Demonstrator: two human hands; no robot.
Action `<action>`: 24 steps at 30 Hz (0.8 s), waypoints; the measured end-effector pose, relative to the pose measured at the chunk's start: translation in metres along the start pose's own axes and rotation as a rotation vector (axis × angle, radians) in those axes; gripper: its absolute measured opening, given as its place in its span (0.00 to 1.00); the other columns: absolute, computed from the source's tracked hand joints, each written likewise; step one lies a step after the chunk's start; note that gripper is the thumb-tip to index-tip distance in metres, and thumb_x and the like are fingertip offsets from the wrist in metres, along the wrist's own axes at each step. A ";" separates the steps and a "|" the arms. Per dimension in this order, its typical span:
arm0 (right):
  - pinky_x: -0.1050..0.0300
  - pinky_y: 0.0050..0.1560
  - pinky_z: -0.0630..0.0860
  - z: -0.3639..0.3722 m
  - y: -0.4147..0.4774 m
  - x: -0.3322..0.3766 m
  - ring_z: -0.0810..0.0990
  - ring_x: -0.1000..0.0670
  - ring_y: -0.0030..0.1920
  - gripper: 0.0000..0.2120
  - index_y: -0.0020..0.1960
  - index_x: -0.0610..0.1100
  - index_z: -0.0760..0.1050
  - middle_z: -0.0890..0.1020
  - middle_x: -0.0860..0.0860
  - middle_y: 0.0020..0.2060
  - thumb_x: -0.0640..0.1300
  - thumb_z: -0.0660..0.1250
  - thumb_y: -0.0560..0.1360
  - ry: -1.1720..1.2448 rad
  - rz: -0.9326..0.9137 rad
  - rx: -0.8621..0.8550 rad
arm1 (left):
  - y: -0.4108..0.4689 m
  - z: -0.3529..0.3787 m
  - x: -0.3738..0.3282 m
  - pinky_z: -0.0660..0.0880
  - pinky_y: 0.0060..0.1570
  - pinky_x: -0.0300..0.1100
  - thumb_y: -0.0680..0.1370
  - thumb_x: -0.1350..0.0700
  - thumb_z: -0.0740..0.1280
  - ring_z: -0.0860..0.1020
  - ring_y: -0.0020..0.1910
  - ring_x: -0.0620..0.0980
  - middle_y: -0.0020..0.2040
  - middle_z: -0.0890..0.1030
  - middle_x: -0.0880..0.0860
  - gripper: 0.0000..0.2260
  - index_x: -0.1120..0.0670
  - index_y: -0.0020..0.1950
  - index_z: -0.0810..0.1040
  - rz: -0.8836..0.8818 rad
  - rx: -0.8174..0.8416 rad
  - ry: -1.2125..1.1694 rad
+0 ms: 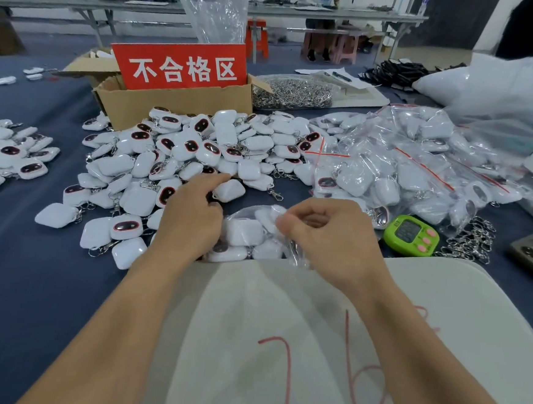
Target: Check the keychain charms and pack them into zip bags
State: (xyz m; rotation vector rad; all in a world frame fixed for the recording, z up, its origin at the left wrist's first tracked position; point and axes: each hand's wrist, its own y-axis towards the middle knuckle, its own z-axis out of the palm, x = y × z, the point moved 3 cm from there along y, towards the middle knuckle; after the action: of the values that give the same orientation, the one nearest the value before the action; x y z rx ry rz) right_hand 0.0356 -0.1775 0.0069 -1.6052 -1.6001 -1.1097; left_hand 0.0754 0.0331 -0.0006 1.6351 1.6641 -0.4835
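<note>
A big heap of white keychain charms (195, 151) with dark oval faces and metal clasps covers the blue table in front of me. Close to me lies a clear zip bag (250, 232) with several charms inside. My right hand (329, 238) pinches the bag's upper edge with curled fingers. My left hand (194, 209) reaches over the near side of the heap, index finger stretched toward a white charm (229, 190); whether it holds one is hidden under the palm.
A cardboard box (170, 105) with a red sign stands behind the heap. Filled zip bags (405, 168) pile at the right, next to a green timer (411, 235) and loose key rings (472, 240). A white cloth (312, 333) with red marks lies nearest me. More charms (4, 152) lie left.
</note>
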 end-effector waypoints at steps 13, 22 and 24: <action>0.63 0.31 0.76 0.006 0.001 -0.005 0.79 0.58 0.35 0.16 0.53 0.56 0.82 0.84 0.58 0.38 0.37 0.66 0.74 -0.212 -0.049 0.111 | 0.000 0.006 0.002 0.71 0.60 0.49 0.80 0.57 0.65 0.76 0.61 0.54 0.62 0.81 0.51 0.14 0.45 0.62 0.83 0.053 -0.056 0.325; 0.70 0.49 0.75 0.005 0.001 -0.007 0.82 0.60 0.51 0.14 0.62 0.55 0.83 0.85 0.57 0.56 0.44 0.65 0.81 -0.139 0.014 0.040 | 0.005 0.010 0.005 0.68 0.68 0.48 0.83 0.56 0.63 0.73 0.70 0.51 0.74 0.74 0.46 0.20 0.45 0.76 0.72 0.103 0.203 0.299; 0.71 0.54 0.74 0.002 0.001 -0.004 0.81 0.65 0.55 0.19 0.66 0.55 0.81 0.84 0.59 0.58 0.40 0.65 0.80 -0.007 0.001 -0.026 | 0.002 0.008 0.004 0.70 0.65 0.50 0.84 0.55 0.63 0.75 0.67 0.53 0.69 0.78 0.48 0.17 0.46 0.73 0.75 0.120 0.151 0.314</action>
State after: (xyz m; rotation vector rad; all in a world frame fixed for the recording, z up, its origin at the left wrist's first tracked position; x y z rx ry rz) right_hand 0.0374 -0.1780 0.0027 -1.6290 -1.5951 -1.1297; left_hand 0.0801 0.0300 -0.0085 1.9917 1.7733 -0.3096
